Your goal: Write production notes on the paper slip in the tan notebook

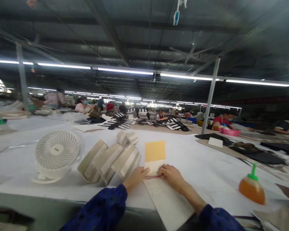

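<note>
A flat cream panel (168,202) runs up from the table's front edge, with a thin reddish line across it between my hands. At its far end lies a yellow rectangular piece (155,150). My left hand (136,178) grips the panel's left edge, thumb on top; its other fingers are partly hidden. Curled fingers of my right hand (172,176) press on the right edge, near the reddish line. Left of my hands stand several bent cream pieces with grey-beige stripes (110,160), leaning in a row. Nearest to my left hand is the rightmost of these.
A white fan (56,154) stands at the left. On the right is a squeeze bottle (252,189) with orange liquid and a green nozzle. Black-and-white striped pieces (125,120) lie piled across the table. A metal post (210,96) rises at right; several people work farther back.
</note>
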A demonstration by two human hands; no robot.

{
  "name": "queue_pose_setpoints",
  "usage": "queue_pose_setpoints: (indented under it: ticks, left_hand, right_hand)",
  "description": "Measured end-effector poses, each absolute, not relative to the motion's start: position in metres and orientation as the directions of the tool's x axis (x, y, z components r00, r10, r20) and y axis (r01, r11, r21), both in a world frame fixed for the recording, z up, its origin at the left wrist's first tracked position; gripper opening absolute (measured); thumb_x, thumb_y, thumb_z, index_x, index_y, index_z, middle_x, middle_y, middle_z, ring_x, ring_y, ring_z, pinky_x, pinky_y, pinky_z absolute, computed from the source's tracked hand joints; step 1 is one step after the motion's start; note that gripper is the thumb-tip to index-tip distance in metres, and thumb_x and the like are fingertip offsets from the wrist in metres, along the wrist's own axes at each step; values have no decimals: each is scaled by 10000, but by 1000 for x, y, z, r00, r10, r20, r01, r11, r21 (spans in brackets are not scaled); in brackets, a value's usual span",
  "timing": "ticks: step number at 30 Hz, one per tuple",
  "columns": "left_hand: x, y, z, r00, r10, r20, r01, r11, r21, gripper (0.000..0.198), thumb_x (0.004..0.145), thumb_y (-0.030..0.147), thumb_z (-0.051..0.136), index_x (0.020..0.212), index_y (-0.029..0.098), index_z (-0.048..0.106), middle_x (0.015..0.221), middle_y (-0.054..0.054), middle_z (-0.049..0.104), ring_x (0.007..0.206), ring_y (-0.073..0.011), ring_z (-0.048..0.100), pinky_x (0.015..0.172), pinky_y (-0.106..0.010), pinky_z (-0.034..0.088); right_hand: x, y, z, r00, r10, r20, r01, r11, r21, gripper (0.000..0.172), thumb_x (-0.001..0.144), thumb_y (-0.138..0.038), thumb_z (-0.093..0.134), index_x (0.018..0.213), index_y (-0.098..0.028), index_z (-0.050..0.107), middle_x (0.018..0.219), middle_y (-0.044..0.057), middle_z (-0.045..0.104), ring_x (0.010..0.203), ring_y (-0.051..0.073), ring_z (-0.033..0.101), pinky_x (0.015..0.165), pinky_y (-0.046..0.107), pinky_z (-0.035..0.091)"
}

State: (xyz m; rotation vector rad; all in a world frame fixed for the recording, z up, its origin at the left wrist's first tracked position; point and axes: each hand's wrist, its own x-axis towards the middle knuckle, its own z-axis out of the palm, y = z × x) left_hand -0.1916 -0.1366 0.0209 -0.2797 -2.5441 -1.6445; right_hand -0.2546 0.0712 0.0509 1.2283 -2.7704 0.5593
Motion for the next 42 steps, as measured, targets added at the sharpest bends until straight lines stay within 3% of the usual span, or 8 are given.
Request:
queue_pose_setpoints:
  ticks: [7,10,16,20,23,29,33,42]
  left_hand:
    - [-190,-137,24,-913,346,215,327,307,894,582,669,541,683,1125,180,655,1164,-81,628,1099,-258,550,954,-338,407]
    - [-193,-140,24,-885,450,116,353,489,797,743,449,548,815,1110,240,675,1368,-108,470,1341,-320,282,1123,-437,180]
    - [-193,-141,12,-928,362,94,279,502,819,770,727,673,547,1297,156,519,1404,-135,394,1306,-253,344,1109,-393,254]
    - [-197,-139,0,-947,270,175,304,570,764,779,540,462,780,1173,80,532,1368,-185,374,1305,-296,282,1112,-400,202]
    - [-200,-139,-4,-936,271,224,341,544,767,585,495,433,796,941,139,558,1122,-92,494,1085,-244,423,960,-357,336]
    - [-193,-134,5,-925,344,164,290,355,889,470,636,456,711,856,170,411,805,31,468,722,-112,456,593,-225,352]
    - [-184,-130,18,-921,347,175,303,357,884,455,751,508,594,984,140,461,963,-47,560,911,-177,541,783,-296,433]
    - [-123,-90,23,-957,288,35,281,888,365,665,810,443,516,1391,141,395,1503,-77,282,1397,-212,215,1184,-362,141]
  right_hand:
    - [-270,78,43,-898,-408,165,-403,611,-682,207,772,-141,378,840,-160,572,900,81,661,821,174,627,793,319,474]
    - [-274,93,51,-953,-304,-5,-177,567,-804,290,857,-227,274,1032,-120,479,1077,159,630,851,164,654,719,298,520]
    - [-259,102,68,-880,-429,-205,-85,566,-820,475,828,-487,448,1127,-120,495,1172,154,607,926,189,653,749,303,525]
    - [-260,92,60,-886,-428,-175,-187,678,-711,668,506,-201,799,1115,-129,532,1130,130,612,951,229,616,847,376,491]
    - [-262,90,56,-873,-443,-204,-185,689,-700,480,516,-171,799,951,-115,603,912,67,665,806,198,628,758,383,513]
    - [-232,98,66,-816,-573,-83,-160,361,-919,279,630,-300,712,841,-127,655,819,32,700,733,170,643,656,279,499]
    - [-207,119,80,-878,-477,45,-116,120,-986,450,641,-473,701,902,-117,617,837,64,700,736,199,651,637,290,502]
    - [-143,246,119,-988,-155,-2,33,-201,-979,333,733,-459,685,802,-177,523,662,39,666,557,149,626,540,255,506]
